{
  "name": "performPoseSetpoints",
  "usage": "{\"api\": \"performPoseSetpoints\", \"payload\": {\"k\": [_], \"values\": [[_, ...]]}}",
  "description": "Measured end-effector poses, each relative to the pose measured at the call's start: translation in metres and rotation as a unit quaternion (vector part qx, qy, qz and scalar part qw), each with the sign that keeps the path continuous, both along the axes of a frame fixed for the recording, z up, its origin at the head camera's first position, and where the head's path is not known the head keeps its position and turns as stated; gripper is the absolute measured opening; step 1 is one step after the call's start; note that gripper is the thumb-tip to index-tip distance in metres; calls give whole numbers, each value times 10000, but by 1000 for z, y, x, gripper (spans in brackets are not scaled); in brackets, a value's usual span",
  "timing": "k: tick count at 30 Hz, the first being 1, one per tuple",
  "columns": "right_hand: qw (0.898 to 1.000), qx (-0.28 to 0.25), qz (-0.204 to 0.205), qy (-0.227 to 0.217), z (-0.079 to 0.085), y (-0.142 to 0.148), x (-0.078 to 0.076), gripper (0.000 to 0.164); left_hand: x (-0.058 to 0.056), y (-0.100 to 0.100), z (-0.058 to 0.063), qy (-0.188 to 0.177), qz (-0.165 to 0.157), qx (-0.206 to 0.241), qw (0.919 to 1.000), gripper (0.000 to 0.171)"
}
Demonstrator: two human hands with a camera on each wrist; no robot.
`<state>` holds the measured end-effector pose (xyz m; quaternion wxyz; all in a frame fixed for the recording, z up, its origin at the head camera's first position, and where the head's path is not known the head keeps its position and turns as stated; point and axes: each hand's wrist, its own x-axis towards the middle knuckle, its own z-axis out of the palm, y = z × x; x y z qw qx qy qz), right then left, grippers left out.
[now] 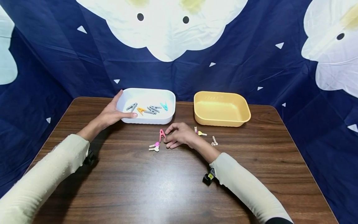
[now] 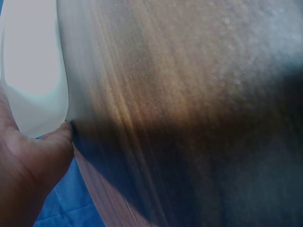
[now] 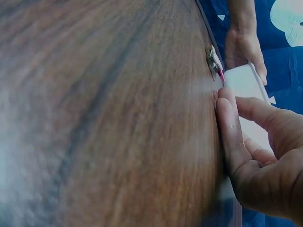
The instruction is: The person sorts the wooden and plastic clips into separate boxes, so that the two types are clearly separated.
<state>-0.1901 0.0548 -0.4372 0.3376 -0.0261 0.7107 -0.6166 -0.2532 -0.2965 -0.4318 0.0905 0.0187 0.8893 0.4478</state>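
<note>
Seated or standing at a brown wooden table [image 1: 126, 186], I had my left hand [image 1: 110, 113] around the left end of a white bin [image 1: 146, 120], gripping it with the thumb over the front rim and fingers at the back. In the bin lay grey clips [image 1: 150, 112], an orange clip [image 1: 140, 110] and a teal clip [image 1: 166, 107]. My right hand [image 1: 180, 135] was bent low over the table, fingertips right at a red clip [image 1: 161, 131] in front of the bin; I cannot tell whether they pinched it or only reached it. Just nearer me lay a pink heart clip [image 1: 157, 144] and a white heart clip [image 1: 156, 149], side by side. Beyond my right wrist were a yellow heart clip [image 1: 200, 133] and, behind it, a yellow bin [image 1: 221, 123].
</note>
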Motion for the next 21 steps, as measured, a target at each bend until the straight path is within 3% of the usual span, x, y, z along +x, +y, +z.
{"api": "performPoseSetpoints", "payload": {"k": [9, 21], "values": [[9999, 41, -79, 143, 0, 2, 1, 11, -1, 0, 0, 27, -5, 46, 10000, 149], [9982, 269, 42, 530, 1, 1, 3, 11, 0, 0, 0, 22, 6, 46, 10000, 149]]}}
